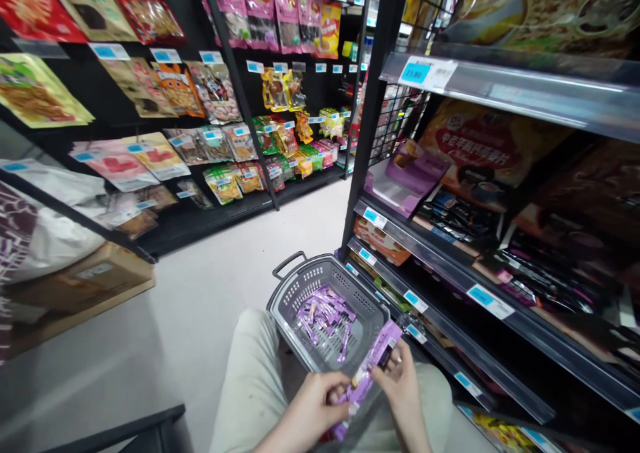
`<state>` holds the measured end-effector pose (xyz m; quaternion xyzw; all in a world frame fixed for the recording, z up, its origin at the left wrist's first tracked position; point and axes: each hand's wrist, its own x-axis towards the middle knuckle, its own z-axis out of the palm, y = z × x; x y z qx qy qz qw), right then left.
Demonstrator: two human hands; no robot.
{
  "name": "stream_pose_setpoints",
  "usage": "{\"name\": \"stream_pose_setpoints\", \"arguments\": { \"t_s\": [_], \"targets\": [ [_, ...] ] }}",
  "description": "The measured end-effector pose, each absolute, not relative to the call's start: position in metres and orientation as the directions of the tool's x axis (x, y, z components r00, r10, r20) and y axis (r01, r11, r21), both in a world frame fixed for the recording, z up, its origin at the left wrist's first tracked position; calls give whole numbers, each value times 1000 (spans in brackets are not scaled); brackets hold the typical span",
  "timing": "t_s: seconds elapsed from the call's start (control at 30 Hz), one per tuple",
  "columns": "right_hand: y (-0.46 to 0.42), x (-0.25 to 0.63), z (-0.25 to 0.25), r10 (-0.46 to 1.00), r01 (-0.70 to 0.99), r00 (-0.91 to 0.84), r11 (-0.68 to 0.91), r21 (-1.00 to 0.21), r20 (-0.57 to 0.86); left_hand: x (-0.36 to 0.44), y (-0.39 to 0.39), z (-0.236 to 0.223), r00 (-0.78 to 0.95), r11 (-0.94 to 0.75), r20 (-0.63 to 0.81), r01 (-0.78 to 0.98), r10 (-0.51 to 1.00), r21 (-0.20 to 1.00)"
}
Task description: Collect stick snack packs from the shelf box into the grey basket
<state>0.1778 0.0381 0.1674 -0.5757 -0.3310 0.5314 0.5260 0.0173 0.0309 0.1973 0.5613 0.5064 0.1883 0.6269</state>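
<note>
A bundle of purple stick packets is gripped by both hands low in the frame, above my lap. My left hand pinches its lower end with closed fingers. Fingers of my right hand curl round the upper side. Just beyond, on the floor, sits a grey shopping basket with several more purple stick packets lying inside. My light trouser leg is left of the basket.
To the right, black shelves with blue price tags hold a purple box and dark packages. Across the pale floor, a rack displays hanging snack bags. A cardboard box sits at the left.
</note>
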Motion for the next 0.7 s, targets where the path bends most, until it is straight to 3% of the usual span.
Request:
{"name": "stream_pose_setpoints", "arguments": {
  "t_s": [0.1, 0.27, 0.57, 0.7],
  "targets": [
    [23, 165, 159, 931, -218, 178, -280, -935, -320, 21, 33, 194, 407, 250, -379, 334, 831, 909],
    [12, 157, 161, 933, -142, 111, -325, -935, -341, 20, 36, 196, 406, 186, -360, 409, 840, 893],
    [37, 190, 176, 921, -42, 292, -257, -965, -258, 24, 27, 200, 435, 165, -364, 431, 823, 887],
    [44, 204, 172, 903, -90, 359, -217, -972, -235, 23, 25, 200, 480, 147, -371, 442, 795, 885]
  ]
}}
